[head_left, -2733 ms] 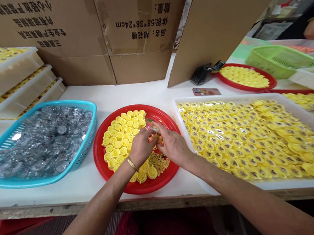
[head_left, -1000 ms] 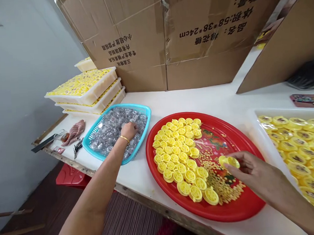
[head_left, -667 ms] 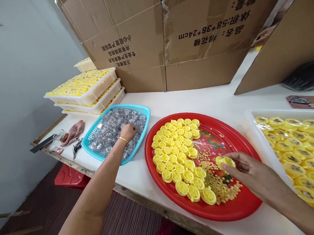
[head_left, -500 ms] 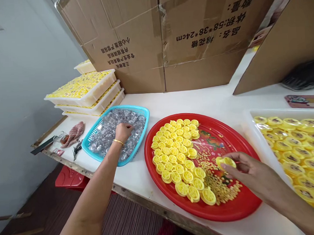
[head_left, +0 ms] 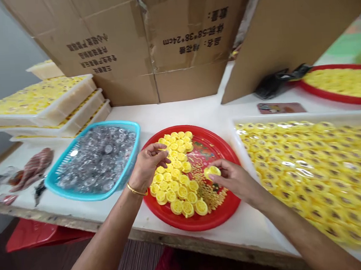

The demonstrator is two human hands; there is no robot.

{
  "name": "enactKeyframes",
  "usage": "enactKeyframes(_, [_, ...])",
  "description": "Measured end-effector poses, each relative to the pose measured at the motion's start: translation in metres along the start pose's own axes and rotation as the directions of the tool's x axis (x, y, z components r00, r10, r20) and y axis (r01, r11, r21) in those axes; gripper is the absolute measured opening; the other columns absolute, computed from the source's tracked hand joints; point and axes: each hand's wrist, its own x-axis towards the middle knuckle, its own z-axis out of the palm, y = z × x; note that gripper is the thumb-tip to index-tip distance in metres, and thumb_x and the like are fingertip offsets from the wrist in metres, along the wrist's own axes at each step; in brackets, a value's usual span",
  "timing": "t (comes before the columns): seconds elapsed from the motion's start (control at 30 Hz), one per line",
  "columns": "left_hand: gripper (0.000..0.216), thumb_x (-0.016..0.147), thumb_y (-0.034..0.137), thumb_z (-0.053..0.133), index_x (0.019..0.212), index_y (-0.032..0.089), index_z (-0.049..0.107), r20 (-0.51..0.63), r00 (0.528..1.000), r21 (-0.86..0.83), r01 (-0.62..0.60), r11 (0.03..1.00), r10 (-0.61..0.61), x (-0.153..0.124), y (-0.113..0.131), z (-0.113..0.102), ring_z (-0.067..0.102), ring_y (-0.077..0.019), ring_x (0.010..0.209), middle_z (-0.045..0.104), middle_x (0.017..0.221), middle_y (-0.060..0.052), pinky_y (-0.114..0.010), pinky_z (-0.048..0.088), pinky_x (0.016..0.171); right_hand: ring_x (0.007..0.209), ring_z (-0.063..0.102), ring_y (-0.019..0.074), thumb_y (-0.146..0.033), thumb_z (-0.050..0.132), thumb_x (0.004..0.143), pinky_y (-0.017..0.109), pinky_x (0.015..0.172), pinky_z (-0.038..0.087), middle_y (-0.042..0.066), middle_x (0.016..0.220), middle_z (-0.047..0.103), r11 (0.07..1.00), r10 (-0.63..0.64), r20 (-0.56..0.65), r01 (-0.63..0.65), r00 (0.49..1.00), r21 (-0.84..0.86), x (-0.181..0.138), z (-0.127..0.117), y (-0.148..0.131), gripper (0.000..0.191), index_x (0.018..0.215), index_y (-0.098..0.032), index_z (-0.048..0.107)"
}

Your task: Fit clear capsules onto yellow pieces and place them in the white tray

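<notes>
My right hand (head_left: 235, 180) pinches a small round yellow plastic case (head_left: 212, 173) between thumb and fingers, over the right part of a red tray (head_left: 195, 225). My left hand (head_left: 150, 163), a gold bangle at its wrist, hovers over the tray's left side. Its thumb and fingers are pinched together; what they hold, if anything, is too small or clear to make out. Rows of open yellow cases (head_left: 174, 186) with bits inside cover the tray's left half. Loose small yellow pellets (head_left: 213, 194) lie to their right.
Left of the tray stands a blue basket (head_left: 94, 194) of clear plastic pieces. Filled white boxes (head_left: 71, 99) are stacked behind it. A white box (head_left: 246, 157) of yellow cases sits at right. Cardboard (head_left: 186, 83) walls the back; another red tray (head_left: 327, 93) lies far right.
My left hand has left the blue basket and come right, over the red tray. My right hand still holds the yellow case. The view has swung to the right.
</notes>
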Motion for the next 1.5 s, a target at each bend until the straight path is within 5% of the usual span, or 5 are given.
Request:
enactKeyframes(0.23, [0.023,0.063,0.025,0.077,0.075,0.009,0.066,0.081,0.992,-0.073,0.105,0.992,-0.099,-0.006,-0.023,0.064,0.065,-0.0133,0.057,0.066,0.07,-0.003,-0.024,0.054,0.053,0.067,0.055,0.013,-0.043,0.068,0.075,0.028,0.063,0.046,0.0,0.08,0.059,0.997,-0.056,-0.018,0.057,0.998,0.06,-0.007,-0.004,-0.006,0.036,0.099,-0.018,0.055])
enactKeyframes(0.43, [0.011,0.071,0.02,0.067,0.08,0.013,0.066,0.061,0.997,0.153,-0.053,0.987,0.045,-0.007,-0.037,0.085,0.064,-0.0139,0.061,0.066,0.071,-0.003,-0.028,0.054,0.059,0.064,0.052,0.0111,-0.04,0.065,0.078,0.027,0.061,0.044,-0.001,0.077,0.057,0.992,-0.082,-0.002,0.081,0.997,0.092,-0.01,-0.007,-0.006,0.032,0.1,-0.019,0.057])
enactKeyframes(0.67, [0.019,0.084,0.019,0.056,0.093,0.018,0.073,0.35,0.838,0.674,-0.536,0.509,0.419,-0.017,-0.038,0.095,0.057,-0.0151,0.067,0.063,0.072,-0.004,-0.031,0.046,0.065,0.056,0.042,0.0093,-0.035,0.065,0.078,0.024,0.051,0.035,-0.004,0.065,0.049,0.992,-0.123,-0.072,0.121,0.99,-0.033,-0.008,-0.006,-0.006,0.034,0.107,-0.019,0.061])
enactKeyframes(1.03, [0.027,0.078,0.023,0.065,0.104,0.021,0.071,0.501,0.865,0.403,-0.254,0.879,0.02,-0.004,-0.027,0.073,0.061,-0.0119,0.069,0.064,0.101,-0.007,-0.026,0.051,0.062,0.058,0.045,0.0094,-0.036,0.065,0.079,0.025,0.054,0.038,-0.002,0.072,0.054,0.986,-0.128,-0.008,0.129,0.992,0.108,-0.011,-0.011,-0.01,0.027,0.1,-0.019,0.063])
enactKeyframes(1.5, [0.025,0.07,0.021,0.076,0.091,0.017,0.062,0.422,0.893,-0.084,0.209,0.974,-0.156,-0.008,-0.036,0.082,0.056,-0.0066,0.054,0.059,0.066,0.003,-0.017,0.042,0.048,0.077,0.06,0.0115,-0.038,0.067,0.08,0.025,0.063,0.051,0.003,0.099,0.064,0.862,-0.139,0.023,0.109,0.99,0.495,-0.01,-0.013,-0.01,0.026,0.102,-0.023,0.065])
